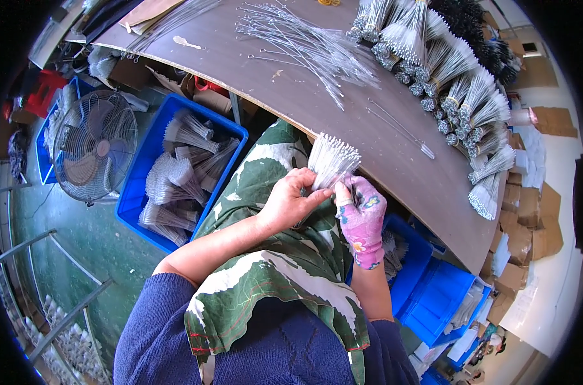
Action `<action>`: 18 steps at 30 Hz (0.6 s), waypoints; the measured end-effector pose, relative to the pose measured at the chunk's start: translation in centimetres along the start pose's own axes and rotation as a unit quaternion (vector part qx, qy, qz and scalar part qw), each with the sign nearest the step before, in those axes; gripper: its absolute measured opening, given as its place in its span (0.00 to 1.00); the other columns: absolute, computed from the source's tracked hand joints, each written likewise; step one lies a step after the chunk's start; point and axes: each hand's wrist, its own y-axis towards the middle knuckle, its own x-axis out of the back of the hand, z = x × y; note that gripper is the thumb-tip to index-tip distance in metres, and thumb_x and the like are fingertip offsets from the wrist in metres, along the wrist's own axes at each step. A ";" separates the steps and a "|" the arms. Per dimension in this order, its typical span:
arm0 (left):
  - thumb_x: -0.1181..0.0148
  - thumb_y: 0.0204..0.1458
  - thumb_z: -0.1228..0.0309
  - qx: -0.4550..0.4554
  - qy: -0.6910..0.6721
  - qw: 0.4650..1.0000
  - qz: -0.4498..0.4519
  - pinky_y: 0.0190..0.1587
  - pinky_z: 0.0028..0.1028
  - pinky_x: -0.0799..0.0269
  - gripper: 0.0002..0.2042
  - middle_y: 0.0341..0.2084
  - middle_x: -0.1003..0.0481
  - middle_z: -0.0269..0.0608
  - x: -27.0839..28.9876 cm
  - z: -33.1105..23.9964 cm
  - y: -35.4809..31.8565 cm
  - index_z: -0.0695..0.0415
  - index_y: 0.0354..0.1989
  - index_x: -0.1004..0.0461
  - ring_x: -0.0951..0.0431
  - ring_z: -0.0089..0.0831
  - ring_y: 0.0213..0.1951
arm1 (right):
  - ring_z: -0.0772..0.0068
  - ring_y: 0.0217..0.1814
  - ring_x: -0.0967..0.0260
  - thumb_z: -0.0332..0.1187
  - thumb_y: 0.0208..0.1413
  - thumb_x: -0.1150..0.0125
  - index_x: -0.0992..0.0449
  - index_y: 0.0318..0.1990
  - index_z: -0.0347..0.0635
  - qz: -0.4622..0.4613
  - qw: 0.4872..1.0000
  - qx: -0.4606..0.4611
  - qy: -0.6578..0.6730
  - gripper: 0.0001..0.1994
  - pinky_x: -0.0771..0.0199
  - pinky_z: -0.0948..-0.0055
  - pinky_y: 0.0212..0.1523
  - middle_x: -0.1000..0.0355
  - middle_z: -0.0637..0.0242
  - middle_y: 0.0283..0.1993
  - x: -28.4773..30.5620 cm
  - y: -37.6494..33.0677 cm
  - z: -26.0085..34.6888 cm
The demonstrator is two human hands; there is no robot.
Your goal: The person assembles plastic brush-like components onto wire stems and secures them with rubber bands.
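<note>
Head view looks straight down on a person seated at a long brown table [317, 102], and from where I stand both hands meet just at its near edge. The bare left hand [290, 202] is curled closed around a bundle of thin wire brushes [331, 160], fingers wrapped about the lower part of the stems, while the white bristle tips fan upward toward the tabletop. The right hand [362, 218], in a pink flowered glove, pinches the same bundle from the other side, its fingers closed against the stems. The bundle sits between the two hands, above the person's lap, touching both.

A green and white leaf-patterned cloth [278, 269] covers the lap (it reads as an apron, though I cannot be sure).

On the table lie loose brushes [311, 45] spread in a heap, and along its far right edge a row of tied brush bundles [458, 96]. A few single brushes [400, 128] lie apart between heap and row.

To the person's left a blue crate [144, 186] holds more bundles, and beside it a floor fan [92, 147] stands. More blue bins [433, 301] sit under the table on the right.
</note>
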 end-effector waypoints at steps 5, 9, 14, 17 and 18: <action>0.37 0.44 0.69 0.013 0.027 1.000 0.011 0.34 0.30 0.35 0.08 0.21 0.31 0.41 0.1 -0.3 0.0 0.62 0.26 0.27 0.32 0.33 0.28 | 0.62 0.24 0.31 0.24 0.44 0.40 0.28 0.29 0.36 -0.040 0.984 0.132 -0.112 0.04 0.32 0.72 0.27 0.31 0.60 0.23 0.1 0.5 1.0; 0.37 0.44 0.69 0.026 0.010 1.000 -0.002 0.34 0.31 0.35 0.09 0.22 0.31 0.42 0.1 0.1 -0.2 0.62 0.26 0.27 0.31 0.35 0.28 | 0.81 0.22 0.35 0.25 0.50 0.41 0.28 0.27 0.37 -0.094 0.991 -0.068 0.062 0.03 0.35 0.79 0.24 0.31 0.70 0.21 1.3 0.8 -1.4; 0.36 0.44 0.67 0.035 0.040 0.999 0.000 0.32 0.31 0.34 0.10 0.21 0.30 0.44 0.0 -0.3 -0.1 0.62 0.25 0.27 0.29 0.37 0.27 | 0.89 0.25 0.40 0.24 0.49 0.39 0.27 0.30 0.37 -0.016 0.989 -0.025 0.148 0.03 0.38 0.85 0.25 0.31 0.76 0.24 0.1 -0.2 0.7; 0.36 0.43 0.67 0.041 0.039 0.998 -0.020 0.31 0.32 0.34 0.11 0.20 0.30 0.44 -0.1 0.0 -0.1 0.62 0.24 0.28 0.29 0.37 0.26 | 0.84 0.23 0.39 0.26 0.48 0.39 0.28 0.30 0.36 -0.030 0.997 -0.004 0.066 0.04 0.36 0.80 0.26 0.33 0.72 0.21 -0.4 0.2 -0.5; 0.36 0.43 0.67 0.035 0.047 0.998 -0.020 0.30 0.32 0.34 0.11 0.20 0.30 0.44 -0.2 -0.2 -0.1 0.62 0.24 0.28 0.29 0.38 0.25 | 0.84 0.23 0.39 0.26 0.48 0.39 0.28 0.30 0.36 -0.030 0.997 -0.004 0.068 0.04 0.36 0.80 0.26 0.33 0.72 0.21 -0.4 0.3 -0.8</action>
